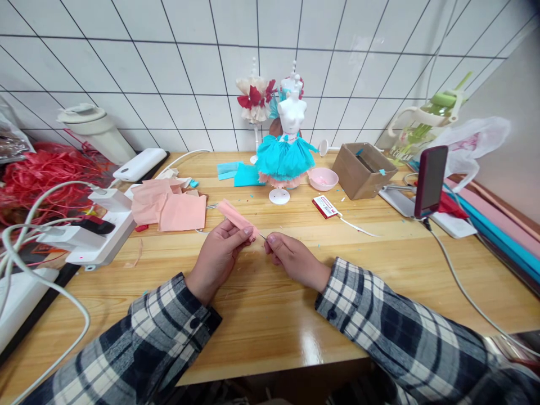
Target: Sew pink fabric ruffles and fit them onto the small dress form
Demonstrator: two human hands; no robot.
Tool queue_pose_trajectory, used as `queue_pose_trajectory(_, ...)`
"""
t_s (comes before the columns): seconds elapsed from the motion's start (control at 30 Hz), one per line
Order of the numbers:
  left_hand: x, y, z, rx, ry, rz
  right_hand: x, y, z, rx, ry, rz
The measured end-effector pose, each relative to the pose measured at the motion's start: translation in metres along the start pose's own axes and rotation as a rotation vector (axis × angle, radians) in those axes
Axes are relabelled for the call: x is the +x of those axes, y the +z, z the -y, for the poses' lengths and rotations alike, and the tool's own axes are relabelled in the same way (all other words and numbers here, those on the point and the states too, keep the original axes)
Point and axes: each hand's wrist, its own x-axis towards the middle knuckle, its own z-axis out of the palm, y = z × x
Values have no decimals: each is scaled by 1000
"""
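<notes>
Pinching a thin metal rod [262, 236] btwn thumb & fingers, R hand [291, 256] sits just R of L hand [225, 247], rod tip at the strip's frayed lower end. L hand pinches the pink paper strip [233, 216], thumb on top, fingers curled under; strip slants up-left, held above the wooden table [261, 320], abt mid-table. Both forearms come in from the bottom corners, angled inward, wrists low, checked sleeves [164, 332] buttoned at cuffs.

Other stuff: pink sheets [183, 212] stacked just L of strip, nearest obstacle on that side. Straight beyond the hands stands a white dress form [292, 112] w/ turquoise skirt [284, 154], partly hiding another behind it; a form w/ cream dress & red bows [255, 100] is to its L, nr wall. Turquoise paper [248, 175] lies by skirt. R of that: pink bowl [323, 187], cardboard box [358, 179], then red-&-white packet [324, 206] nearer R hand. Phone [431, 181] stands upright far R, w/ a green-lidded bottle [441, 107] behind. Far L: power strip [120, 225] w/ plugs, looping white cables [88, 323], red stringy heap [59, 180], pale tumbler [97, 132].
</notes>
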Motion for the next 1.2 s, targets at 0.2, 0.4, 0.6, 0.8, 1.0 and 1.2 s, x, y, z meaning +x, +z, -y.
queue_pose_trajectory(0.2, 0, 0, 1, 9, 1, 12, 1, -1, 1, 19, -4, 15)
queue_pose_trajectory(0.4, 1, -1, 1, 16, 0, 16, 3, -1, 0, 20, -2, 17)
queue_pose_trajectory(0.6, 1, -1, 2, 15, 7, 18, 3, -1, 0, 21, 0, 17)
queue_pose_trajectory(0.8, 1, -1, 2, 24, 6, 12, 3, -1, 1, 13, -4, 27)
queue_pose_trajectory(1.0, 0, -1, 1, 31, -9, 5, 3, -3, 7, -50, -12, 27)
queue_pose_trajectory(1.2, 1, -2, 2, 41, -8, 10, 3, -4, 8, -95, -26, 19)
